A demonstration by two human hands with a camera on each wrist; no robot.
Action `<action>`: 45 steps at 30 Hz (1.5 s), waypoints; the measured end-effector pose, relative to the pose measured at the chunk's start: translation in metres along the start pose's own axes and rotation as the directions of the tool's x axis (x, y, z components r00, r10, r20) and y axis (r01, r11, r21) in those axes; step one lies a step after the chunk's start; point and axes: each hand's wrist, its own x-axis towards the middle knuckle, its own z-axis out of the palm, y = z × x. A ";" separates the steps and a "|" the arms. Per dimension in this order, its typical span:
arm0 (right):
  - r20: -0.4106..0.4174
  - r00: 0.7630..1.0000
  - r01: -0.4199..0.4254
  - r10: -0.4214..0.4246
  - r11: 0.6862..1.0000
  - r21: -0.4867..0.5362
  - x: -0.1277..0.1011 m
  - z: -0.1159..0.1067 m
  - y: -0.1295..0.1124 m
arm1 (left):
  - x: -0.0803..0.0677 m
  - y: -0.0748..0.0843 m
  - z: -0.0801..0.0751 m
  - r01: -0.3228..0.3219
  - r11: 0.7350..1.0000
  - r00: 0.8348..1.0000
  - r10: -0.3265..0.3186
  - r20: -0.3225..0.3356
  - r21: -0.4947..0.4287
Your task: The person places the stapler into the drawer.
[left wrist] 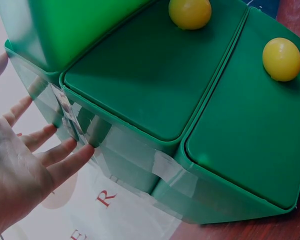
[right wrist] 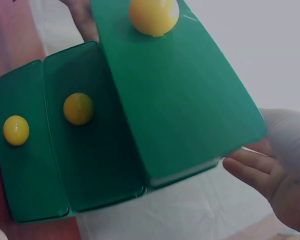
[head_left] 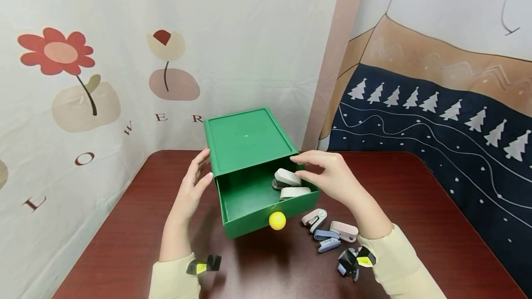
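Note:
A green cabinet (head_left: 249,140) of stacked drawers stands on the table, its top drawer (head_left: 249,220) pulled out by a round yellow knob (head_left: 277,220). Two pale staplers (head_left: 295,192) lie at the right end inside that drawer. My left hand (head_left: 191,193) is spread along the cabinet's left side, fingertips right at the clear-taped wall (left wrist: 120,135). On the other side, my right hand (head_left: 330,174) reaches to the drawer's right edge with loosely bent fingers; its thumb tip overlaps a stapler in the head view. Both lower drawers (left wrist: 155,75) are closed, each with a yellow knob.
Several staplers lie on the dark red table (head_left: 124,225) to the right of the cabinet: pink ones (head_left: 344,231), blue ones (head_left: 328,244) and a dark one (head_left: 348,262) by the right wrist. A printed curtain (head_left: 257,36) hangs close behind.

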 end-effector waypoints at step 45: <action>0.305 0.911 -0.327 0.279 0.938 0.117 -0.112 0.025 0.114 | 0.000 -0.001 0.000 0.009 1.000 1.000 -0.009 0.002 0.008</action>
